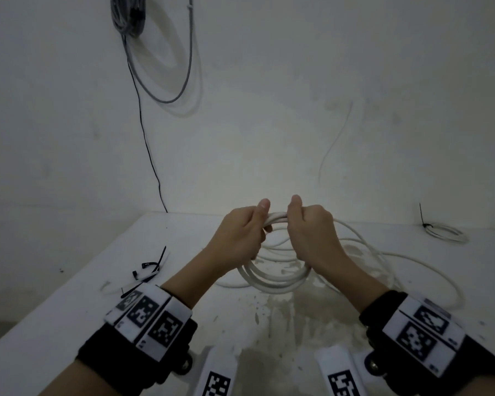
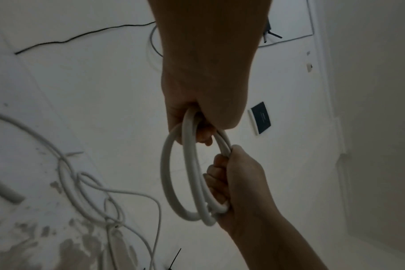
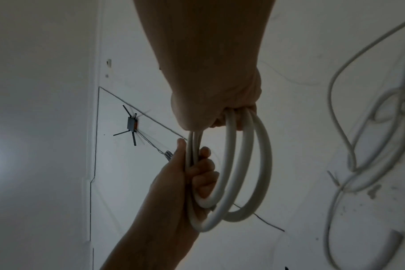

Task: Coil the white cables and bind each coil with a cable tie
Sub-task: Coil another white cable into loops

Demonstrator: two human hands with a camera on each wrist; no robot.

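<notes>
A coil of white cable (image 1: 275,278) of several loops hangs over the white table (image 1: 69,295). My left hand (image 1: 247,232) and right hand (image 1: 307,228) grip its top side by side, thumbs up. In the left wrist view my left hand (image 2: 197,126) is wrapped round the loops (image 2: 171,173) and my right hand (image 2: 231,182) clasps them further along. In the right wrist view my right hand (image 3: 217,111) fists the loops (image 3: 243,173), with my left hand (image 3: 194,175) around them below. The loose rest of the cable (image 1: 406,258) trails over the table to the right.
Black cable ties (image 1: 147,270) lie on the table at the left. A small white coil (image 1: 446,232) bound with a black tie sits at the far right edge. Grey cable (image 1: 129,18) hangs on the wall, and a thin black wire (image 1: 147,138) runs down to the table's back corner.
</notes>
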